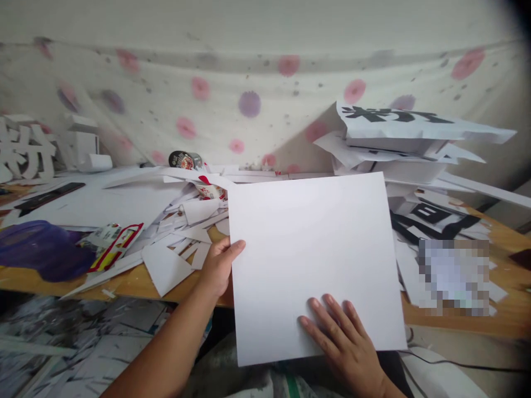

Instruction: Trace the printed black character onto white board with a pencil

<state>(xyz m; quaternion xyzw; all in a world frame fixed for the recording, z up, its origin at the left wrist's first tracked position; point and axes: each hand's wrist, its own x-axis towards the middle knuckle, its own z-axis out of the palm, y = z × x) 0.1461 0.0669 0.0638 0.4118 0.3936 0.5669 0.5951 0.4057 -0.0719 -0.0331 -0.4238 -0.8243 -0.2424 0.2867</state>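
A large blank white board (311, 243) is held up in front of me, tilted, its lower edge over my lap. My left hand (220, 265) grips its left edge, with the thumb on the front face and the other fingers mostly behind. Across the lower right of the same face lies my right hand (346, 340), flat with its fingers spread. Behind the board, the wooden table (215, 296) carries many white scraps (168, 268).
At the left are a purple bag (41, 249), a snack packet (118, 246) and white cut-out characters (29, 149). A stack of white pieces (398, 149) stands at the back right. Paper with black shapes (435, 215) lies below it. Scraps (103, 331) cover the lower left.
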